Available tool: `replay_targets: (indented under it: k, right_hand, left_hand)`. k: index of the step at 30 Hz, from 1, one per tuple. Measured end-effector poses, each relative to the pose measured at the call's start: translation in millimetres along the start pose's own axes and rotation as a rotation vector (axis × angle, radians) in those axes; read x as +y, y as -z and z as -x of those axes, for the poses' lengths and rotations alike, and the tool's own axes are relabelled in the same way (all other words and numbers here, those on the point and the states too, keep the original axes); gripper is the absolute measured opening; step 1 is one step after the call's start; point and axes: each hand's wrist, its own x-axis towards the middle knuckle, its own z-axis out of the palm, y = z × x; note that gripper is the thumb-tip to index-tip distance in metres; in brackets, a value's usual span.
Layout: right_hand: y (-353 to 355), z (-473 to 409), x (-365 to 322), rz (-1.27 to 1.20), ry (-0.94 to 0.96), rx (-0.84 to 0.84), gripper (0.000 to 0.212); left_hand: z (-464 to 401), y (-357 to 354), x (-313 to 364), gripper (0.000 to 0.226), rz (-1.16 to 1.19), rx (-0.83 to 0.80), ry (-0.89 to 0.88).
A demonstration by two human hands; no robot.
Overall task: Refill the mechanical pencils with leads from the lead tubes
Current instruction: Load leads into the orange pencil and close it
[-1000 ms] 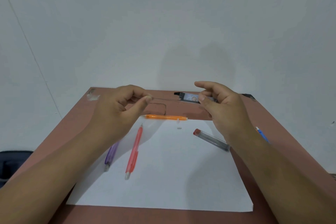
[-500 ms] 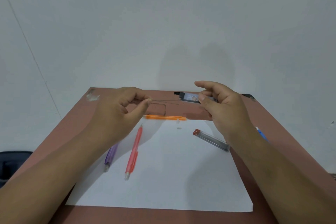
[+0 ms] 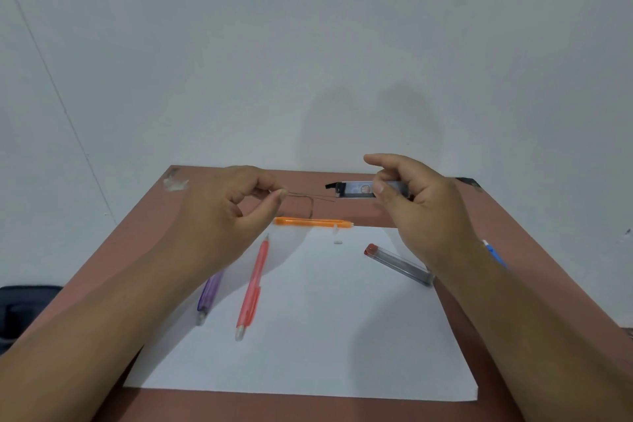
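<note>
Head view: hands raised over table [image 3: 424,216], leads between them.
Left hand [image 3: 222,216] pinches thin leads [image 3: 308,197] pointing right at lead case [image 3: 356,189], gripped level by right hand [image 3: 421,209]. On paper [image 3: 308,336]: orange pencil [image 3: 313,222] crosswise, pink pencil [image 3: 251,288], purple pencil [image 3: 207,295], lead tube [image 3: 399,264] holding leads, red cap left; blue pencil [image 3: 493,253] behind right wrist.

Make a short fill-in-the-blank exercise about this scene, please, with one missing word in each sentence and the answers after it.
1. The right hand holds a flat lead case above the ____.
2. The left hand pinches thin leads between thumb and ____.
3. The lead tube lying on the white paper has a ____ cap.
4. The pencil lying across the paper's far edge is ____.

Missing words: table; fingers; red; orange
</note>
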Motion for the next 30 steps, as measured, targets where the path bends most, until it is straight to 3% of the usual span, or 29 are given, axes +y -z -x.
replay_targets:
  k: [4,14,18,30]
  right_hand:
    - [0.4,-2.6,1.9,-0.048,-0.054,0.025,0.037]
    - [-3.4,-8.6,10.3,-0.578,-0.570,-0.001,0.021]
    - [-7.4,-6.4,12.2,-0.541,-0.578,-0.076,0.018]
    - [-15.6,-2.6,10.9,-0.122,-0.455,-0.155,0.014]
  left_hand:
    - [-0.3,0.0,0.1,0.006,0.010,0.015,0.004]
    - [0.6,2.3,3.9,0.008,0.075,0.120,0.063]
    - [0.0,2.9,4.2,0.009,0.069,0.125,0.051]
    - [-0.4,2.3,-1.3,0.004,0.024,0.074,0.041]
